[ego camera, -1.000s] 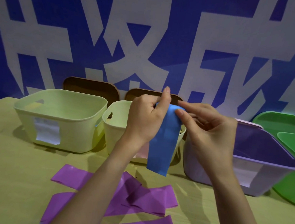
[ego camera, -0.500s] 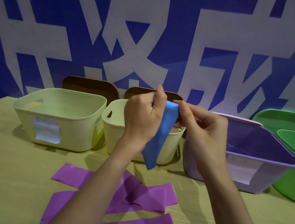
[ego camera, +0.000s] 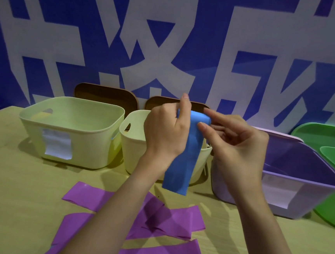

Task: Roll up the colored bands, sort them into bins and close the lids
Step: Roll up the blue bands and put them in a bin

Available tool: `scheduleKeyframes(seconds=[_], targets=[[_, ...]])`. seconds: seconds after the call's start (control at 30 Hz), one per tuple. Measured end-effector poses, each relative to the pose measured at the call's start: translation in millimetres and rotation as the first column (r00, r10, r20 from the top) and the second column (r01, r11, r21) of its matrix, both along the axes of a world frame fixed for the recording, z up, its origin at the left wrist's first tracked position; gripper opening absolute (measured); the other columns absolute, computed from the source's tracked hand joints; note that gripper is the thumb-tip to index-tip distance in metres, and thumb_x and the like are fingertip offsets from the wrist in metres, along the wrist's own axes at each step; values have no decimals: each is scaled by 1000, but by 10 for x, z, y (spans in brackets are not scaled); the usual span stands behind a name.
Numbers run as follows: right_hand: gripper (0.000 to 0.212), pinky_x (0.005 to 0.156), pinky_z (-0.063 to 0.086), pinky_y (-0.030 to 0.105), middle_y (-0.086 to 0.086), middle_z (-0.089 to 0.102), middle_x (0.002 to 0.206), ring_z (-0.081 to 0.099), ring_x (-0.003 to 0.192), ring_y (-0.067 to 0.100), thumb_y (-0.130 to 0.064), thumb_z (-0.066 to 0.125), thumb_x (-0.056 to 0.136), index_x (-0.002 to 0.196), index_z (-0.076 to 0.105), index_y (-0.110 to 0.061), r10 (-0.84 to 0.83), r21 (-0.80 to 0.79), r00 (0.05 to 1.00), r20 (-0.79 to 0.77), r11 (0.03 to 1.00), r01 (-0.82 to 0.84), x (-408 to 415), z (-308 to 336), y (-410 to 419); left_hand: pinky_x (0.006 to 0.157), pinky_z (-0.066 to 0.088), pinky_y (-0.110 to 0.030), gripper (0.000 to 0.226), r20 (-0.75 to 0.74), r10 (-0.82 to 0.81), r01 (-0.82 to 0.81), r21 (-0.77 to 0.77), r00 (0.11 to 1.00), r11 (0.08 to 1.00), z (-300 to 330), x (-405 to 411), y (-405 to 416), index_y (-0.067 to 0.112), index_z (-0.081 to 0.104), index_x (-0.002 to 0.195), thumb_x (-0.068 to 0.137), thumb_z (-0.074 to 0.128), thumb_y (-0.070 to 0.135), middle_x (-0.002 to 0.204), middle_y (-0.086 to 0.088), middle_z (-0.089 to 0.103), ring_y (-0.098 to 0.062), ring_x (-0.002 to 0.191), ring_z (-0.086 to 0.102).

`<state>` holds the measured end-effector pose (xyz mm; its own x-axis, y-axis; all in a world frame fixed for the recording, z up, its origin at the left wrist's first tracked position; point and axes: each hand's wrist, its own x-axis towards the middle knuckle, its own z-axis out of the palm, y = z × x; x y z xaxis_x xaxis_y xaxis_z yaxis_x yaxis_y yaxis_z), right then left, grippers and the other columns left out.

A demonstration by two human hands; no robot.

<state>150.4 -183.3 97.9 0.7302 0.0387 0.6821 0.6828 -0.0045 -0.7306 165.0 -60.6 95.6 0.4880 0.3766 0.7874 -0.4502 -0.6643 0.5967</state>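
Item: large pale-yellow bin (ego camera: 71,132), far left on the table (ego camera: 4,193), open, with a white label on its front; we see nothing inside it. A brown lid (ego camera: 104,94) stands propped behind it.

Item: smaller pale-yellow bin (ego camera: 134,144), next along, open, with a second brown lid (ego camera: 160,103) leaning behind it.

Item: purple bands (ego camera: 164,217), several lying flat and overlapping on the table in front of us, none rolled (the bulk of the work, we judge).

Item: our left hand (ego camera: 166,130), raised over the smaller bin, fingers curled round the top of the blue band (ego camera: 181,162) and holding the started roll.

Item: the blue band itself, held in the air between both hands, its free tail hanging straight down, clear of the table.

Item: our right hand (ego camera: 232,138), thumb and fingertips pinching the band's upper end from the other side, a narrow grip.

Item: lilac bin (ego camera: 299,179), open, its contents not visible to us.

Item: green bin and lid (ego camera: 333,141), at the far right edge, only partly in view.

Status: rolling of the first visible band is partway; sorting and lid closing remain undone.
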Motion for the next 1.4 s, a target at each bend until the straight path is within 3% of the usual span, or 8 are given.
scheduleKeyframes(seconds=[0.1,0.3,0.43,0.57,0.73,0.93,1.17,1.4], targets=[[26,69,51,21,22,70,89,60,70,17,-3,74,80,102,72,-17,29,74,993,-118,997,-21,22,0,-13,43,31,-13,45,38,-21,19,53,999,998,-3,2,-15,32,35,54,99,33,35,45,14,38,-5,48,48],[18,65,49,15,4,74,83,62,66,4,-10,71,84,101,72,-16,62,57,985,-160,997,-53,-11,27,-8,42,27,-11,36,176,36,-64,157,984,985,-18,26,26,23,41,64,99,33,29,52,17,32,-1,40,35],[15,69,51,17,-3,74,87,67,76,2,-13,67,87,98,71,-22,89,-39,990,-106,995,-94,-54,42,12,44,24,-9,40,269,81,-98,53,960,994,-3,16,39,25,39,57,97,41,26,47,19,30,1,36,31],[18,71,55,28,5,73,92,68,82,13,-13,68,87,103,71,-18,123,-79,991,-59,989,-128,-56,40,26,45,23,-10,48,228,-3,26,-95,974,995,25,15,41,33,34,49,96,42,27,39,19,31,-6,36,38],[25,77,52,20,4,72,95,68,86,12,0,74,80,103,69,-9,136,-49,991,18,990,-135,-37,17,49,45,25,-11,50,168,-86,117,-187,982,975,27,22,14,31,39,46,96,44,25,37,14,40,-7,38,40],[16,71,51,19,1,73,85,66,76,9,-5,71,84,95,72,-15,59,-31,998,-21,998,-59,22,3,-11,43,25,-12,49,89,-56,56,-1,994,998,19,26,31,31,36,50,99,37,32,41,13,36,-7,43,45],[9,62,47,12,-7,73,72,62,63,-2,-9,67,87,91,73,-14,74,56,992,-105,996,-68,27,14,-15,46,23,-9,36,209,-60,21,184,976,983,36,15,58,25,36,63,99,35,25,50,22,26,-1,40,33],[13,66,47,17,-6,70,78,60,70,2,-10,65,90,98,72,-19,78,1,994,-73,997,-79,36,24,-30,44,21,-12,37,220,-4,-38,190,976,981,32,17,54,25,39,61,98,39,26,50,21,26,1,39,30]])
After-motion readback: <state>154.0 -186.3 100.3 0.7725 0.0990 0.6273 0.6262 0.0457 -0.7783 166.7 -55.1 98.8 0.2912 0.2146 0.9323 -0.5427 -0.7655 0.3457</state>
